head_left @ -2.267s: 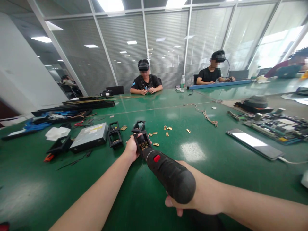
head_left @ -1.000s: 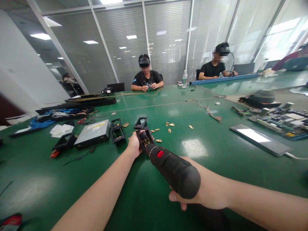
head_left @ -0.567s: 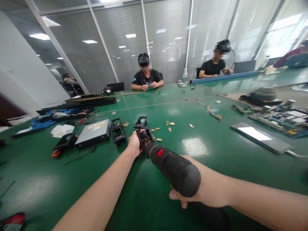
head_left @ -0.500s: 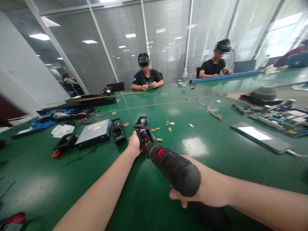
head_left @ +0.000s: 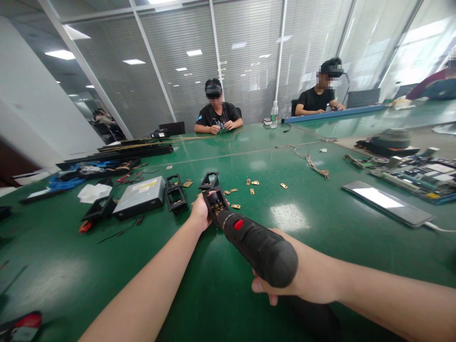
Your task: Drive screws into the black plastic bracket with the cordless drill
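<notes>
While clasping the black housing in the left fingers, press the power driver, gripped in the right fingers, evenly (without slanting).

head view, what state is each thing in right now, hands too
Left hand, closed on the black housing
Right hand, gripping the drill
Drill, nose at the black housing's opening; running or not, cannot tell
Black housing, held, opening facing the camera
Brass pieces, loose, scattered
Phone, lying flat, cable attached; lit or reflecting, unclear
Bottle, upright
Cord, partly bunched
Silver drive, lying flat
</notes>
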A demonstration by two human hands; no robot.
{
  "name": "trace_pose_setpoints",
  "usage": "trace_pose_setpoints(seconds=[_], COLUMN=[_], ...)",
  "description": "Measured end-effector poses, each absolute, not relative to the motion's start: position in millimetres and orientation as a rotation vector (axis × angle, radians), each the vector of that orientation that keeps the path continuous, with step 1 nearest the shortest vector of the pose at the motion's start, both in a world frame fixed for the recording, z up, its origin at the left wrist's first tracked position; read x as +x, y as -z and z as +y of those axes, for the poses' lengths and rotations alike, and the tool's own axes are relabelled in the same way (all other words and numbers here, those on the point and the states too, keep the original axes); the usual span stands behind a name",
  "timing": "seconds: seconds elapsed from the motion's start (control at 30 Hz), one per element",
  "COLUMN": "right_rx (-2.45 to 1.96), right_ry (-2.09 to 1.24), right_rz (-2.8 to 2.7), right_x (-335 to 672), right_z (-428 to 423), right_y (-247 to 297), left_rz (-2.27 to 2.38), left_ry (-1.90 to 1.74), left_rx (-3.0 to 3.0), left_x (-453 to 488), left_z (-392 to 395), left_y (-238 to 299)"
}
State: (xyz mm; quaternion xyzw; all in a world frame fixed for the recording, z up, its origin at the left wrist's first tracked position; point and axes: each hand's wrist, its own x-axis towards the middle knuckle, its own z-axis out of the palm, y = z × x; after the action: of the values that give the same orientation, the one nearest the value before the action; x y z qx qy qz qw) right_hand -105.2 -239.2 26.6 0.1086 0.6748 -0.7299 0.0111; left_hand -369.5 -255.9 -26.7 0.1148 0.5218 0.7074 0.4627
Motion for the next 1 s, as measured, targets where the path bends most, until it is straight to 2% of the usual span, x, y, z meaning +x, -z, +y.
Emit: trace_pose_setpoints(seconds=[1.0], right_rx=[0.307], right_ry=[2.276], right_rz=[2.102], right_x=[-105.6], right_z=[-239.7], right_y=[-26.7], left_rz=[1.294], left_ry=[-1.747], left_rx=[0.339], left_x=[-371.7], left_z=[-256.8], left_y=[29.9])
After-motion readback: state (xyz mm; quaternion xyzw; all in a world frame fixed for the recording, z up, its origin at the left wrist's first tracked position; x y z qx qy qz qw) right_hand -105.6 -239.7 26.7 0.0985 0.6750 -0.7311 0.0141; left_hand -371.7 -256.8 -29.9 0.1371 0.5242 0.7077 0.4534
